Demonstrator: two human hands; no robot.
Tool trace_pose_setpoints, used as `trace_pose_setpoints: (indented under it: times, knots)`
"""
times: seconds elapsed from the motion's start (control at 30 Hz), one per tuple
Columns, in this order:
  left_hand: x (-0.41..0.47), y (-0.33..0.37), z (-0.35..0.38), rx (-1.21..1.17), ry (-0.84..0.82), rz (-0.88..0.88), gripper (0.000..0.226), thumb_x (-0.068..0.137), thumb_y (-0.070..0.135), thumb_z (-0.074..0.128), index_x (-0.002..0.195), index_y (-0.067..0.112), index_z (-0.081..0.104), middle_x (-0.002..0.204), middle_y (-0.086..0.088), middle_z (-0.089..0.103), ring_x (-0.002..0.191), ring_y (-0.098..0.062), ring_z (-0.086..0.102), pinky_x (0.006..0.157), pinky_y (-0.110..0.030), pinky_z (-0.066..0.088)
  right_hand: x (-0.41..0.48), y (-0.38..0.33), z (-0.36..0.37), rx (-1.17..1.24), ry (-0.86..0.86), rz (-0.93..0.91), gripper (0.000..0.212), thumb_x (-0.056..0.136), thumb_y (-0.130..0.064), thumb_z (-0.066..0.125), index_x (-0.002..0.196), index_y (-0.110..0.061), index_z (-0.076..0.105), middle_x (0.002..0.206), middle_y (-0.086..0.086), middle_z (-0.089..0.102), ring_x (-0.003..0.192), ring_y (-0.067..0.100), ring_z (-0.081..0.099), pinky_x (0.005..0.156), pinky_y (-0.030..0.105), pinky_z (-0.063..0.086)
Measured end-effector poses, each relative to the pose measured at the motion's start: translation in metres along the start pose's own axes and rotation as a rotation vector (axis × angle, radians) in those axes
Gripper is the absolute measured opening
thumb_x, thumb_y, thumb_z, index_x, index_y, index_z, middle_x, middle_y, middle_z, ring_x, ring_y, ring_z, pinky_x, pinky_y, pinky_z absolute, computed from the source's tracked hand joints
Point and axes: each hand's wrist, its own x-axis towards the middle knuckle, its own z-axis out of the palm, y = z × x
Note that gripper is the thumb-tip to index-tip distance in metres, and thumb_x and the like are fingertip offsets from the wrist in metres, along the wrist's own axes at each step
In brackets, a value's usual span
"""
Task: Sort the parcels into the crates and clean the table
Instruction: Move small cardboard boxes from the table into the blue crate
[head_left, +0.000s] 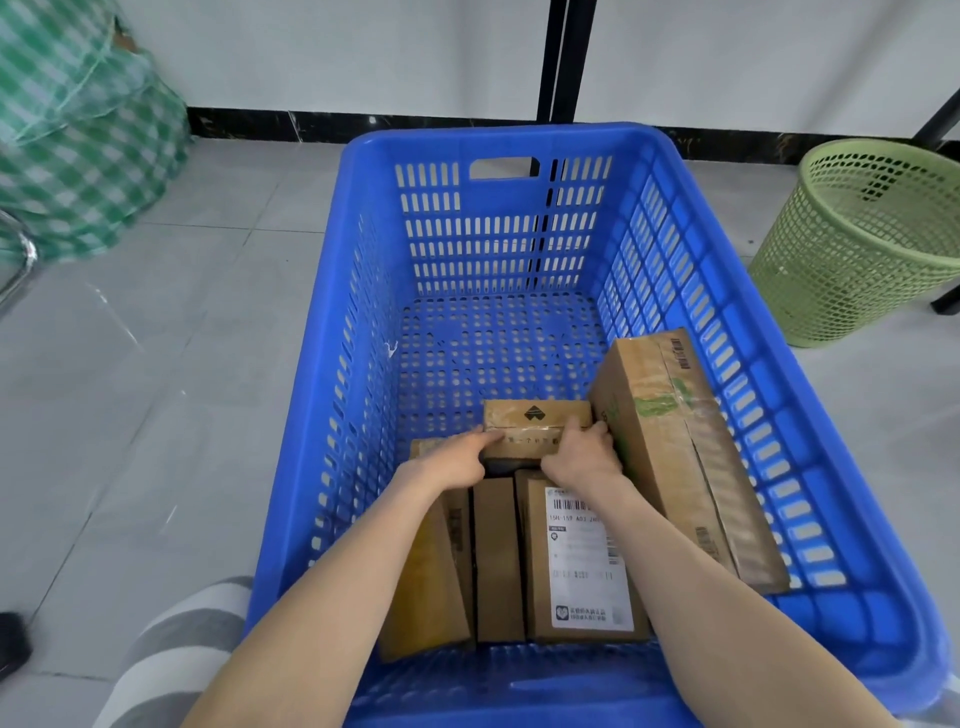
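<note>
Blue crate (498, 136) stands on floor tiles. Mid-crate: small parcel (537, 418) with black logo, held at both ends. Left hand (457, 460) grip: fingers curled over its left end. Right hand (579, 457) grip: fingers curled over its right end. Crate's near end: row of parcels (498, 556), side by side. Against crate's right wall: large parcel (675, 457), leaning. Outside crate, far right: green basket (872, 239).

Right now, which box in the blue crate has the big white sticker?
The labelled box between the narrow plain box and the big leaning box. Only it carries a large white label; the others show mostly brown cardboard.
</note>
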Motion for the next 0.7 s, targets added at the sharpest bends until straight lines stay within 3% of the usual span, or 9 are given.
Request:
trace_pose_setpoints:
  times: [0.07,0.2,0.27,0.33,0.43,0.5,0.57,0.7]
  knots:
    - [-0.005,0.002,-0.017,0.069,-0.080,-0.048,0.061,0.092,0.005,0.041,0.149,0.025,0.026,0.142,-0.007,0.043,0.099,-0.023,0.058,0.075,-0.033,0.048,-0.003,-0.001,0.003,-0.057,-0.011,0.014,0.052,0.088,-0.027,0.053,0.133,-0.008,0.032,0.137,0.024,0.030,0.125,0.036,0.037,0.099,0.039,0.038]
    - [-0.024,0.008,-0.049,0.454,-0.330,-0.245,0.043,0.091,0.043,0.054,0.122,0.013,0.051,0.115,-0.004,0.055,0.095,-0.021,0.055,0.084,-0.033,0.047,-0.008,-0.017,0.004,-0.223,0.092,-0.081,0.059,0.094,-0.033,0.047,0.142,-0.003,0.029,0.151,0.025,0.016,0.139,0.039,0.019,0.111,0.043,0.025]
    - [-0.028,0.012,-0.049,0.559,-0.432,-0.298,0.047,0.087,0.054,0.057,0.113,0.016,0.055,0.113,-0.004,0.056,0.098,-0.022,0.057,0.080,-0.032,0.045,-0.011,-0.030,0.002,-0.193,0.210,-0.223,0.052,0.097,-0.030,0.044,0.139,-0.003,0.036,0.150,0.020,0.022,0.138,0.035,0.022,0.109,0.043,0.028]
    - [-0.027,0.011,-0.041,0.515,-0.492,-0.329,0.066,0.082,0.061,0.058,0.128,0.014,0.052,0.126,-0.004,0.054,0.112,-0.023,0.055,0.082,-0.032,0.044,-0.016,-0.042,0.002,-0.090,0.210,-0.351,0.040,0.097,-0.025,0.043,0.130,-0.003,0.047,0.138,0.015,0.040,0.130,0.031,0.035,0.101,0.041,0.039]
    - [-0.022,0.005,-0.036,0.324,-0.539,-0.359,0.085,0.073,0.070,0.060,0.138,0.018,0.046,0.136,-0.002,0.048,0.119,-0.023,0.052,0.088,-0.034,0.047,-0.022,-0.052,0.005,-0.025,0.111,-0.467,0.028,0.094,-0.017,0.044,0.115,-0.004,0.057,0.117,0.015,0.056,0.112,0.031,0.051,0.086,0.038,0.050]
    - [-0.024,0.002,-0.035,0.272,-0.536,-0.342,0.094,0.067,0.072,0.064,0.142,0.022,0.040,0.144,-0.001,0.040,0.128,-0.025,0.045,0.084,-0.036,0.050,-0.023,-0.053,0.008,-0.012,0.038,-0.528,0.026,0.092,-0.015,0.045,0.111,-0.005,0.059,0.111,0.016,0.060,0.104,0.033,0.056,0.082,0.039,0.052]
    - [-0.025,0.001,-0.031,0.242,-0.499,-0.344,0.091,0.070,0.064,0.068,0.144,0.023,0.036,0.146,-0.003,0.036,0.130,-0.028,0.042,0.077,-0.036,0.053,-0.026,-0.052,0.013,-0.049,-0.118,-0.570,0.026,0.091,-0.016,0.045,0.109,-0.004,0.061,0.110,0.019,0.063,0.100,0.035,0.059,0.080,0.038,0.051]
    - [-0.025,-0.002,-0.027,0.244,-0.547,-0.347,0.080,0.079,0.056,0.065,0.143,0.016,0.037,0.140,-0.010,0.044,0.118,-0.029,0.053,0.097,-0.043,0.049,-0.036,-0.050,0.021,-0.230,-0.440,-0.574,0.036,0.097,-0.023,0.039,0.126,-0.008,0.056,0.127,0.018,0.056,0.112,0.032,0.054,0.088,0.035,0.043]
